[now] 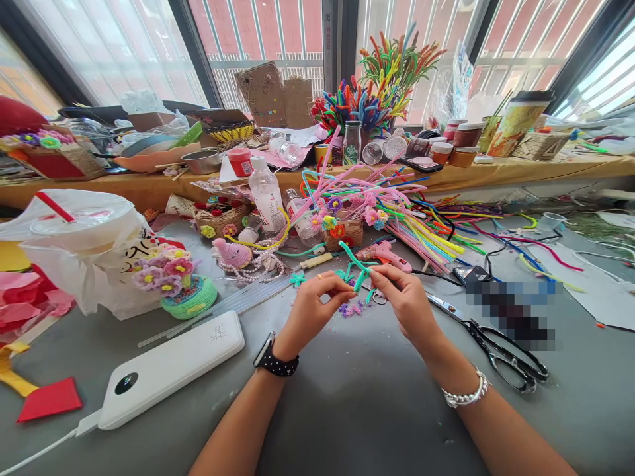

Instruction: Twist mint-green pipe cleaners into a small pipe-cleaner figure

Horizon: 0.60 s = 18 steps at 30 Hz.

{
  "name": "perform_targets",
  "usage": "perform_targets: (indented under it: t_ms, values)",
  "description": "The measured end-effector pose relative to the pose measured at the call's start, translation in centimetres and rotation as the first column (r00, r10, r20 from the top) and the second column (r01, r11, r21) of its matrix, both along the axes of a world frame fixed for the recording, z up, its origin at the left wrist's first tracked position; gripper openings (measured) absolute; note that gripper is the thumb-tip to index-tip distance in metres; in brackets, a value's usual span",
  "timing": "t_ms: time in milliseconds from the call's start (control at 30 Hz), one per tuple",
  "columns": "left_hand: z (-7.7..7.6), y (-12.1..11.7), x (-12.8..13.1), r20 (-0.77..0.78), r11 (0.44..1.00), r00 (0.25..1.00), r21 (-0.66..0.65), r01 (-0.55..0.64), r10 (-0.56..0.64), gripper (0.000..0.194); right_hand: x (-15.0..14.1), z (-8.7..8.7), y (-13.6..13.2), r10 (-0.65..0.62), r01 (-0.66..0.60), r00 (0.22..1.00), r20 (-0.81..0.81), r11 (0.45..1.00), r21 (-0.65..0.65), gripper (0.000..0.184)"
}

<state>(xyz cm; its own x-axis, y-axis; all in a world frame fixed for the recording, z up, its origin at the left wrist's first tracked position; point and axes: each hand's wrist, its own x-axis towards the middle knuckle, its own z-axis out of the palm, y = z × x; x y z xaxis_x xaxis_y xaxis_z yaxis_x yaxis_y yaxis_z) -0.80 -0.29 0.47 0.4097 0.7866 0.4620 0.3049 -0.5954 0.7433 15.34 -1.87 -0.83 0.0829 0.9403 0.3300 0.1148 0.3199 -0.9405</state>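
Observation:
Between my two hands is a green pipe cleaner (361,272), bent, with loose ends sticking up and to the left. My left hand (320,304) pinches its lower left part between thumb and fingertips. On the other side, my right hand (404,301) pinches it with thumb and forefinger. Just below lie small purple pipe-cleaner pieces (351,309). A green pipe-cleaner flower (297,279) rests left of my fingers. Behind my right hand lies a pink glue gun (384,255).
Black-handled scissors (501,354) lie at the right. A white power bank (173,370) with a cable is at the left, near a bagged drink cup (89,238) and a crocheted-looking flower pot (188,296). Many loose pipe cleaners (421,238) and a plastic bottle (268,198) stand behind.

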Motion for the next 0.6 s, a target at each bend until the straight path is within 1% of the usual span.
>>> perform_targets:
  t_ms: [133, 267, 433, 533, 600]
  values:
    - [0.1, 0.0, 0.2, 0.049, 0.998, 0.998, -0.057, 0.033, -0.03, 0.016, -0.4, -0.5, 0.1, 0.009, -0.024, 0.988, -0.154, 0.995, -0.098, 0.021]
    - [0.1, 0.0, 0.2, 0.067, 0.995, 0.997, -0.091, 0.03, -0.024, 0.014, -0.4, -0.5, 0.2, 0.028, -0.059, 0.976, -0.217, 0.988, -0.14, 0.022]
    - [0.3, 0.3, -0.4, 0.026, 0.983, 0.999, -0.178, 0.041, -0.037, 0.013, 0.1, 0.2, 0.1, 0.076, -0.097, 0.984, -0.163, 0.988, -0.124, 0.018]
    - [0.5, 0.4, -1.0, 0.028, 0.971, 0.997, -0.227, 0.077, -0.072, 0.017, 0.4, 0.6, 0.0, 0.099, -0.109, 0.992, -0.084, 0.987, -0.116, 0.018]
    - [0.6, 0.5, -1.2, 0.063, 0.958, 0.992, -0.26, 0.119, -0.106, 0.023, 0.5, 0.7, 0.0, 0.115, -0.115, 0.993, -0.01, 0.989, -0.092, 0.018]
